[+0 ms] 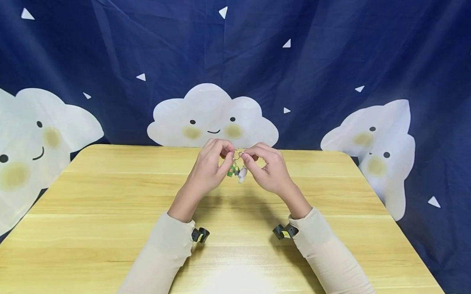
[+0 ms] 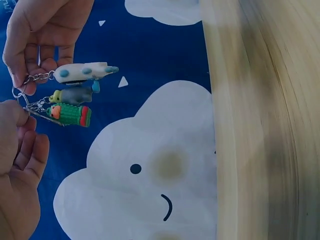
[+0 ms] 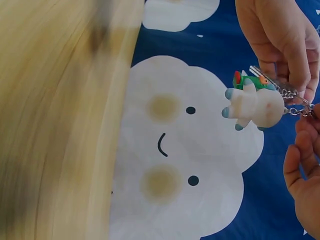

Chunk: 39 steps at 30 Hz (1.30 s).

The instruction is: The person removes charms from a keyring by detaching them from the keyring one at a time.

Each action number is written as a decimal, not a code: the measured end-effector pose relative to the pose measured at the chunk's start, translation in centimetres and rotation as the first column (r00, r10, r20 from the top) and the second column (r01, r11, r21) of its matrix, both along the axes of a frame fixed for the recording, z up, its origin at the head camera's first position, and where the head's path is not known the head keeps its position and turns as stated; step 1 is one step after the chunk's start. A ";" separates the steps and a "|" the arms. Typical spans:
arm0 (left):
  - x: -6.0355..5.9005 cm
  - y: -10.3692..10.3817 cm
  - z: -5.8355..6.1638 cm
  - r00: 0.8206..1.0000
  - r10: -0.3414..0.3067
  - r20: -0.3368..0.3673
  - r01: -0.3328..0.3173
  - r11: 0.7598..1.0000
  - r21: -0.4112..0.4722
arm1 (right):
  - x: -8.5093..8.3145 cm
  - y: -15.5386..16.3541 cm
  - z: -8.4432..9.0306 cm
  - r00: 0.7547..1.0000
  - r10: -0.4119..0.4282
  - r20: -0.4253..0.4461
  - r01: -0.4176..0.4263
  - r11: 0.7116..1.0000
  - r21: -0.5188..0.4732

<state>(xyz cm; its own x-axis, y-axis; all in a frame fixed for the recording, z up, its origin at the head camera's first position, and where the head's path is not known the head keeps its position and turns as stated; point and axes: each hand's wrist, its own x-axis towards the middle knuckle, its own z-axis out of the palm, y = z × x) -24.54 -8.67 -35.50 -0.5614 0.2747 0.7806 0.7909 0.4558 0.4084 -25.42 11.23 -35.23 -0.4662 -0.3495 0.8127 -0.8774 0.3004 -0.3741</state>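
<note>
My left hand [image 1: 212, 166] and right hand [image 1: 270, 168] meet above the far part of the table. Between them is a keychain, its metal ring [image 2: 20, 94] pinched by fingertips and thumbs from both sides. Several charms dangle from it on short chains. Nearest the right hand is a white figure [image 3: 255, 106] with blue feet and spots. A grey charm with a yellow end [image 2: 75, 95] hangs in the middle. Closest to the left hand is a green charm with a red base [image 2: 70, 114]. A narrow metal strip [image 3: 262, 73] lies along it. Fingertips partly hide the ring.
The wooden table [image 1: 125, 211] spans the foreground, with rounded far corners. Behind it hangs a dark blue curtain [image 1: 255, 42] printed with smiling white clouds. Small black cameras [image 1: 201, 235] are strapped at both sleeve cuffs.
</note>
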 end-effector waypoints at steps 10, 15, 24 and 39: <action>0.1 0.1 0.0 1.000 -0.009 0.023 0.010 0.999 -0.038 | 0.0 0.0 0.1 1.000 0.000 -0.026 0.001 1.000 0.003; 0.1 0.0 0.0 1.000 -0.015 0.019 0.016 0.999 -0.040 | 0.0 0.1 0.2 0.999 -0.005 -0.038 0.006 1.000 0.008; 0.1 0.1 0.0 1.000 -0.016 0.014 0.017 0.998 -0.056 | 0.1 0.1 0.3 0.999 0.001 -0.044 -0.001 1.000 0.002; 0.2 0.1 0.0 1.000 0.007 0.005 -0.006 0.994 -0.109 | 0.1 0.0 0.3 0.999 0.004 -0.047 -0.004 1.000 0.010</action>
